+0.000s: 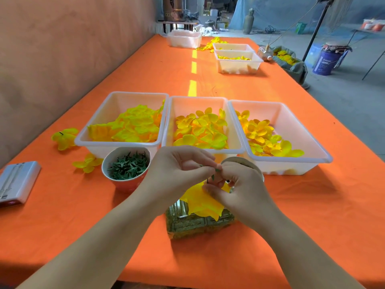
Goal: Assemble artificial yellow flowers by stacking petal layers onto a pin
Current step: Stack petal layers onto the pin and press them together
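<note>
Your hands meet over the middle of the orange table (83,205), close to its near edge. Your left hand (179,167) has its fingers curled, thumb and fingertips pinching a small green calyx piece (216,171). Your right hand (239,184) touches it fingertip to fingertip and grips a yellow petal layer (203,202), which hangs below both hands; a thin dark pin (208,180) shows just above the petals, between your fingers. Whether the calyx piece is already on the pin cannot be told. Under the petals stands a clear glass jar (187,225). Just left of your left hand sits a bowl (105,163) filled with more green calyx pieces, and a paper cup (239,160) peeks out behind your right hand. Beyond them, three white tubs stand side by side across the table: the left tub (116,94) holds large pale yellow petals, the middle tub (198,98) and the right tub (291,109) hold smaller, deeper yellow ones. Two finished yellow flowers (64,138) lie near the left edge, one beside the left tub and one beside the bowl, and a flat white box (18,180) lies at that edge. More white tubs (237,63) stand towards the far end.
</note>
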